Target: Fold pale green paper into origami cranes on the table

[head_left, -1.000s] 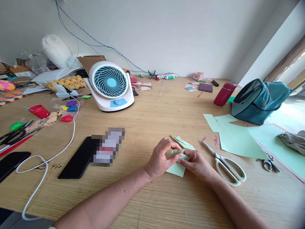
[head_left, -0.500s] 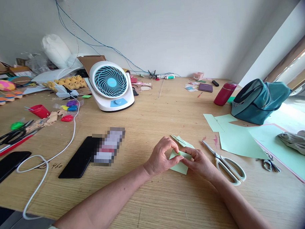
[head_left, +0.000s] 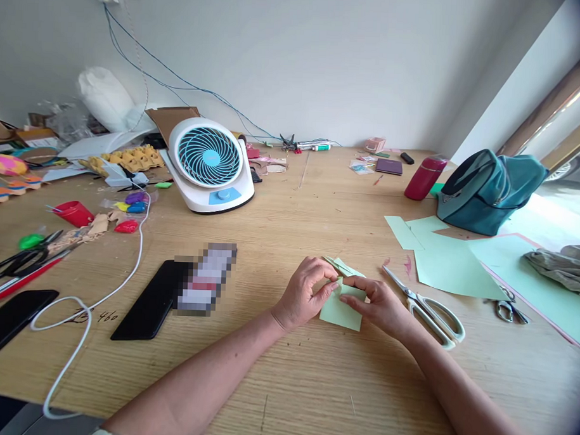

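Head camera looks down on a wooden worktop where both hands meet over a small piece of pale green paper. The left hand has its fingers curled in and pinched on the paper's left upper edge, while the right hand presses down on the right part of it, fingers closed on the fold; the paper lies flat on the worktop between the two hands, near the front middle. Just behind the hands sits another small folded green scrap. To the right of the right hand, close by, a pair of white-handled scissors lies with its blades pointing back and left. Further right are larger green sheets, a smaller pair of scissors and a crumpled grey cloth. A teal bag and a red bottle stand behind those sheets. Left of the hands lies a black phone next to a blurred-out item, with a white cable looping past it. A white and blue desk fan stands at the back left, well apart from the hands, and black-handled scissors lie at the far left.
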A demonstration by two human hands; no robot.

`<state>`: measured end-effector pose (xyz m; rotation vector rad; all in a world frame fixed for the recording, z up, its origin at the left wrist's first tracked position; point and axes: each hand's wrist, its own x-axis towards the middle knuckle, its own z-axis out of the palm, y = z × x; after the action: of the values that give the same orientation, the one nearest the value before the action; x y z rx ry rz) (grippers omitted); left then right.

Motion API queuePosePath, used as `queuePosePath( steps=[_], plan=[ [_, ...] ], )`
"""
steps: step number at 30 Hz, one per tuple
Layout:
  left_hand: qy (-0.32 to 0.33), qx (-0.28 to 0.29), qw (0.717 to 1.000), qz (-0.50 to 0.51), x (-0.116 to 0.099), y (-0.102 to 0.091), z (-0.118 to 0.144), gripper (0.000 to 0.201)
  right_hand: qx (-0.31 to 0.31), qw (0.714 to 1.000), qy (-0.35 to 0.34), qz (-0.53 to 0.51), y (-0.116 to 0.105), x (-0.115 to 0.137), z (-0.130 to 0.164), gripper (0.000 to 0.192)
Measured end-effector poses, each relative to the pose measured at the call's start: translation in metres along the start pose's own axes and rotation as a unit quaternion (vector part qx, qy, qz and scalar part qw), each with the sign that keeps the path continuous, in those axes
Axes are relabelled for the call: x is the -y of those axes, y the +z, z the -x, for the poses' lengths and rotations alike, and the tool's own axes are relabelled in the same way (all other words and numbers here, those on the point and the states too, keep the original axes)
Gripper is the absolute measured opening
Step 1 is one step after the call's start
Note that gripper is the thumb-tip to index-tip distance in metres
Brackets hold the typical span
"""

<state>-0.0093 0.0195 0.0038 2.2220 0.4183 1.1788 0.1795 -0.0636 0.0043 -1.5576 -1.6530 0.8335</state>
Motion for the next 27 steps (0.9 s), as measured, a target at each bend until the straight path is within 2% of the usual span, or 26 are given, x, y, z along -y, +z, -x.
queuePosePath(
  steps=[6, 13, 21, 27],
  plan=[
    [-0.026, -0.006, 0.997, 0.07, -0.0049, -0.0043, -0.0024, 0.009, 0.031, 0.981, 0.048, -0.184, -0.0019, -0.0013, -0.001, 0.042],
    [-0.003, 0.011, 1.0, 0.029, -0.0026, -0.0042, -0.0015, 0.002, 0.025, 0.977, 0.045, -0.206, 0.0014, -0.0049, -0.0011, 0.038],
    [0.026, 0.025, 0.998, 0.053, -0.0053, -0.005, -0.0024, 0.009, 0.005, 0.967, 0.069, -0.247, -0.0033, -0.0021, 0.0, 0.039],
    [-0.001, 0.0, 0.999, 0.034, -0.0073, -0.0027, -0.0011, 0.004, 0.0, 0.965, 0.07, -0.253, 0.0013, -0.0026, 0.0, 0.041]
  ],
)
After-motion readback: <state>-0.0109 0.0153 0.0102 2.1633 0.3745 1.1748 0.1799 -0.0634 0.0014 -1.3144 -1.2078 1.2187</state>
